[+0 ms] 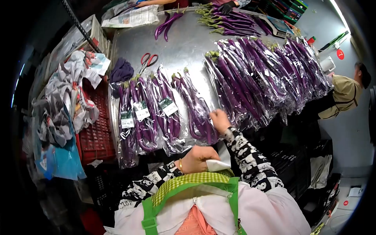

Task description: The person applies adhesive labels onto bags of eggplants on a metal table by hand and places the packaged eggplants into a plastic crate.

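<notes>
Purple long eggplants in a clear plastic bag [197,113] lie mid-table, unlabelled; right hand [219,120] rests flat and open on it. Left hand [196,159], near, pinches a white label sheet [216,165]. Press labels centrally, matching the left labelled bags [141,117].

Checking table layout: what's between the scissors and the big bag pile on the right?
Head view: bare metal table between the scissors and the bag pile.

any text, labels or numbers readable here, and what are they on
None can be read.
Labels on the bagged eggplants: print too small.
Red round sign on the wall: white mark, blurred.
Newspaper at the table's far end: print too small.
</notes>
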Demonstrator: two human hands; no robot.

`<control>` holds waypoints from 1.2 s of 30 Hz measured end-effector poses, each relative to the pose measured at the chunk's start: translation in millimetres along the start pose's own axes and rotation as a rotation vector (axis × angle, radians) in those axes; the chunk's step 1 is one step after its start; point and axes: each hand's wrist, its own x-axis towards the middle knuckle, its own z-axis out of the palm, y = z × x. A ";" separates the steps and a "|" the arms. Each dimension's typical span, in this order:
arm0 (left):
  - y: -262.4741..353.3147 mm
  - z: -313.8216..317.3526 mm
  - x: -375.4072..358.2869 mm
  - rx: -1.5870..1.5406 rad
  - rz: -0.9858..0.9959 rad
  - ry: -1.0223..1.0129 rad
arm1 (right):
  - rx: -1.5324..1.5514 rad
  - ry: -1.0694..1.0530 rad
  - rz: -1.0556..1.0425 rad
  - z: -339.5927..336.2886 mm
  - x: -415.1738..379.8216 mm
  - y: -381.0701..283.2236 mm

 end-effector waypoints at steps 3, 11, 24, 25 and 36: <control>-6.2 -6.4 -2.8 -0.029 -0.190 0.245 | -0.354 0.077 -0.202 -4.8 -25.3 -7.9; -36.8 -17.7 4.3 -0.387 -0.386 0.676 | 0.839 -0.537 0.033 -94.6 -61.4 -93.1; -15.6 -12.3 16.3 0.656 0.266 0.436 | 0.729 -0.395 0.100 -87.6 -77.8 -94.7; -16.1 -10.0 14.6 0.468 0.104 0.495 | 0.741 -0.393 0.098 -88.3 -76.6 -94.9; -35.1 -2.4 7.0 0.095 -0.133 0.622 | 0.611 -0.369 0.036 -87.7 -73.1 -96.2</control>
